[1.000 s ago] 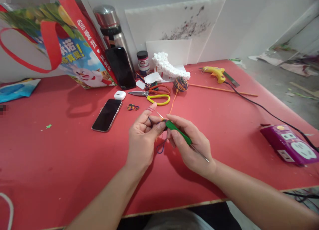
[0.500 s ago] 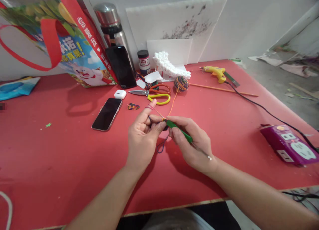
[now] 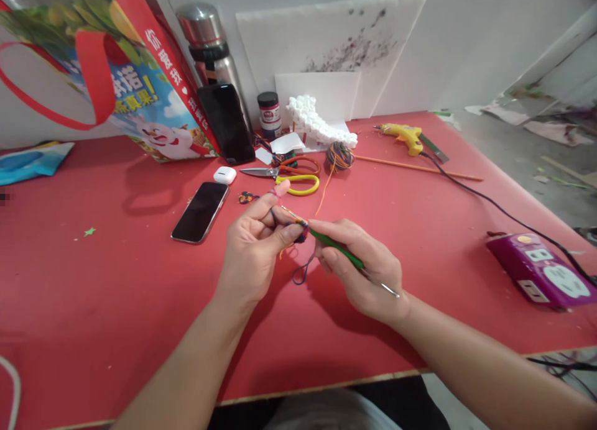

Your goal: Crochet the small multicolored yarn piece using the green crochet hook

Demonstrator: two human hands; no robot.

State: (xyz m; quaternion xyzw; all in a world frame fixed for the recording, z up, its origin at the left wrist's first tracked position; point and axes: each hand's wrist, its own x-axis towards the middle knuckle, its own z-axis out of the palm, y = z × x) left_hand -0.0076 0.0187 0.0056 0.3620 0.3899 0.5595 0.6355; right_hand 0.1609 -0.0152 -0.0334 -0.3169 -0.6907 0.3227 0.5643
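My left hand [image 3: 254, 250] pinches a small dark multicoloured crochet piece [image 3: 302, 235] between thumb and fingers. Yarn is wrapped round its raised index finger. My right hand [image 3: 361, 265] is closed round the green handle of a crochet hook [image 3: 338, 248]; the hook's thin metal tip reaches left to the crochet piece, and its other metal end sticks out by the wrist. A loop of dark blue yarn [image 3: 301, 274] dangles below the work. Beyond the hands lies a multicoloured yarn ball [image 3: 339, 157], with an orange strand running from it towards my hands.
Scissors [image 3: 298, 184] with red and yellow handles lie just past my left hand. A phone [image 3: 200, 212], an earbud case [image 3: 224, 175] and a small crocheted bit [image 3: 247, 197] are to the left. A glue gun [image 3: 403, 137] and a purple box [image 3: 536, 271] are at right on the red table [image 3: 140, 318].
My left hand has shifted slightly left with the crochet piece, away from the right hand. More of the hook's metal shaft now shows between them. My right hand has moved slightly right.
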